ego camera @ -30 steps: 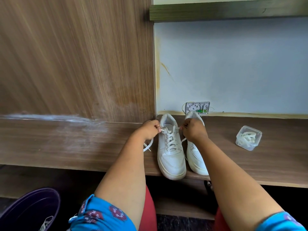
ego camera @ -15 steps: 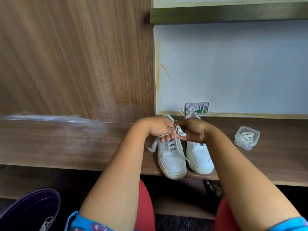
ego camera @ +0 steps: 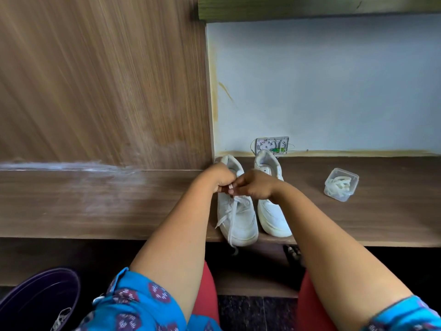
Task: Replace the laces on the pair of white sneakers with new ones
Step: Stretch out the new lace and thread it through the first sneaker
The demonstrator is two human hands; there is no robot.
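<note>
Over left sneaker (ego camera: 238, 216): both hands (ego camera: 220, 177) (ego camera: 256, 186) pinch lace (ego camera: 230, 211) (no legible branding).

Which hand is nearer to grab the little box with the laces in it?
The right hand. The clear box sits on the shelf on that side, past the right sneaker. The left hand would have to cross over.

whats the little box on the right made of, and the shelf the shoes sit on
The small box looks like clear, slightly frosted plastic: the pale coiled laces inside show through its walls. The shelf looks like wood-grain laminate or veneer, dark brown and matt, with streaky printed grain and a whitish scuffed patch; which of the two, the picture cannot settle.
</note>
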